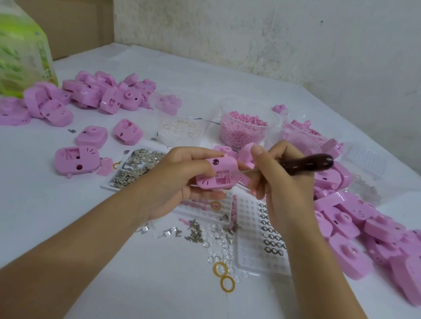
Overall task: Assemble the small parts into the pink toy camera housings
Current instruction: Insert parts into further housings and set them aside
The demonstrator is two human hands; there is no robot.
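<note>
Held piece: a pink housing [216, 177] is up off the worktop [66, 235], between the two hands, its ribbed inner side facing the camera.
Left hand: the left hand [176, 179] grips the housing's left end, its fingers [191, 154] curled over the top edge and the palm cupped beneath.
Right hand: the right hand [279, 184] is closed round a screwdriver [308, 161] with a dark handle. Its thumb and forefinger also pinch a small pink part [246, 155] just beside the housing's upper right corner.
Tool tip: the thin shaft runs toward the housing. Whether the tip touches it cannot be told.
Handling, as a judgement: the housing looks light, stiff and thin-walled, with a smooth, fairly slippery skin. It is best held by its outer rim and corners, keeping clear of the fine inner ribs, which may crack under a hard squeeze.
Small parts, as a judgement: tiny and easily dropped, so a fingertip pinch suits them.
Spare housings: one heap [99, 93] lies far left, another [377, 242] at the right.
Supplies: a cup of pink bits [243, 130], a tray of metal pieces [135, 169], a grid tray [248, 257] holding rings, loose screws [194, 233] and yellow rings [224, 276].
</note>
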